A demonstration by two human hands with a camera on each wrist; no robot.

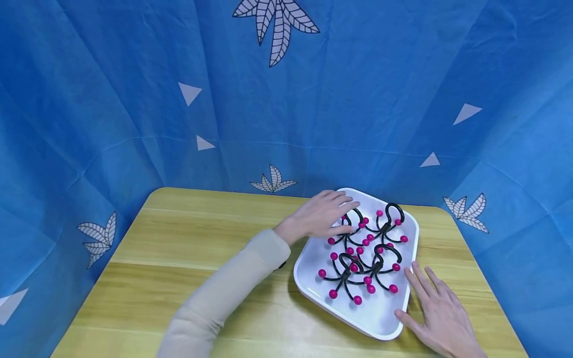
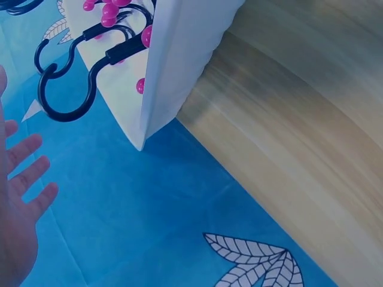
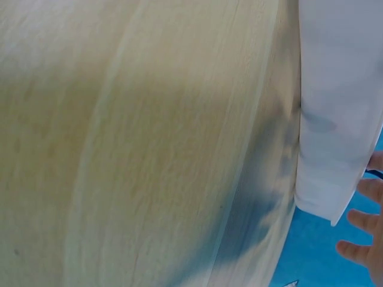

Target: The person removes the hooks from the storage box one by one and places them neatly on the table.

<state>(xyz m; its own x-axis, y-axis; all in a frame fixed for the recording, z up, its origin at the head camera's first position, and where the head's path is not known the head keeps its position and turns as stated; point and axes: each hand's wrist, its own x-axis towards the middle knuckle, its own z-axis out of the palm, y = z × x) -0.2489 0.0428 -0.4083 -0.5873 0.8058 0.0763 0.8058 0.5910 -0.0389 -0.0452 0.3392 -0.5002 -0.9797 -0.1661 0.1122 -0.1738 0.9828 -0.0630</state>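
Note:
Several black wire pieces (image 1: 345, 275) lie in a white tray (image 1: 309, 271), each with a curved hook handle and splayed prongs tipped with pink balls; they resemble head massagers. My left hand (image 1: 324, 214) reaches over the tray's far left rim, fingers extended above one black piece (image 1: 346, 238) and partly covering it. In the left wrist view, that hand (image 2: 21, 197) has its fingers spread, apart from two hook handles (image 2: 69, 113). Beside the tray's right rim is my right hand (image 1: 443, 315), fingers straight and spread. Its fingertips (image 3: 353, 218) appear near the tray wall (image 3: 335, 119) in the right wrist view.
The tray stands on the right part of a wooden table (image 1: 179, 238). A blue curtain (image 1: 268, 114) with leaf and triangle prints hangs behind and along the sides. A small dark thing (image 1: 282, 265) shows beside my left sleeve (image 1: 233, 283).

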